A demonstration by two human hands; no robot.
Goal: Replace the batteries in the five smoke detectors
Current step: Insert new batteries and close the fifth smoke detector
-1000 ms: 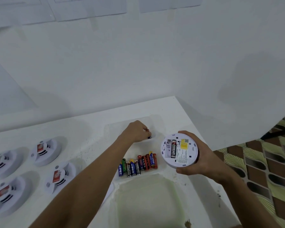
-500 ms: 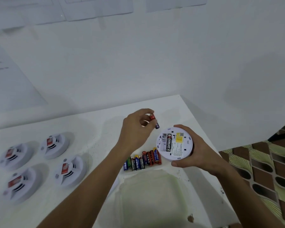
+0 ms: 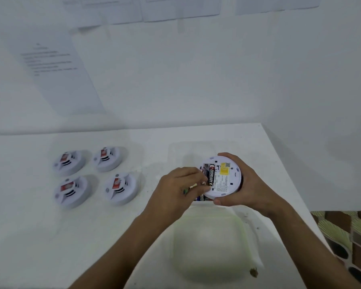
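The left hand (image 3: 176,186) has brought its pinched battery (image 3: 203,171) down into the smoke detector (image 3: 222,177) the right hand (image 3: 245,185) grips, nearly filling it.

Left hand (image 3: 180,187) covers the left side of the held smoke detector (image 3: 222,177)'s battery bay; whatever its fingertips pinch there is too blurred to tell. Loose batteries (image 3: 200,198) on the surface (image 3: 29,236) mostly hidden under hand and detector, count unknown. Right hand (image 3: 244,184) hides the detector's right rim. Label print unreadable. Four detectors (image 3: 121,189) near the surface's left edge motion-blurred. Wall paper (image 3: 56,74) text illegible. Both forearms cut off at the bottom.
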